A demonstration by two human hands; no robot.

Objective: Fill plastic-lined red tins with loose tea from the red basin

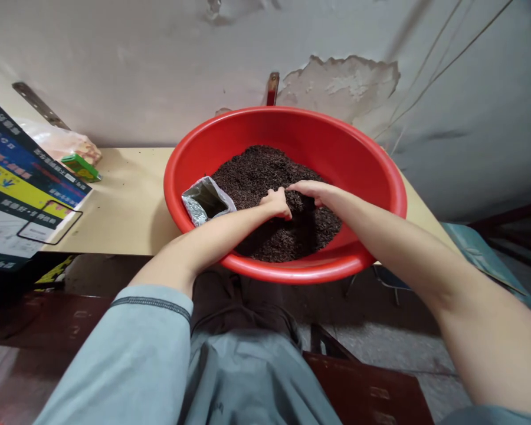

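Observation:
A big red plastic basin (292, 273) stands on the table and holds a heap of dark brown, loose, dry bits (261, 168) that look like tea leaves. Over the middle of the heap is my left hand (278, 202), its fingers apart and slightly bent. Close to its right, my right hand (312, 190) reaches in with fingers stretched leftward, their tips near the left hand. I see nothing held in either hand; the undersides of both are hidden. Against the basin's left inner wall leans an opened silver foil bag (197, 206), its mouth facing up.
The pale tabletop (128, 200) runs along a peeling wall (137, 65). At the left are a printed cardboard box (30, 189), a small green box (82, 167) and a clear plastic bag (66, 141). Dark red benches (367, 389) stand below; a teal seat (482, 260) is at right.

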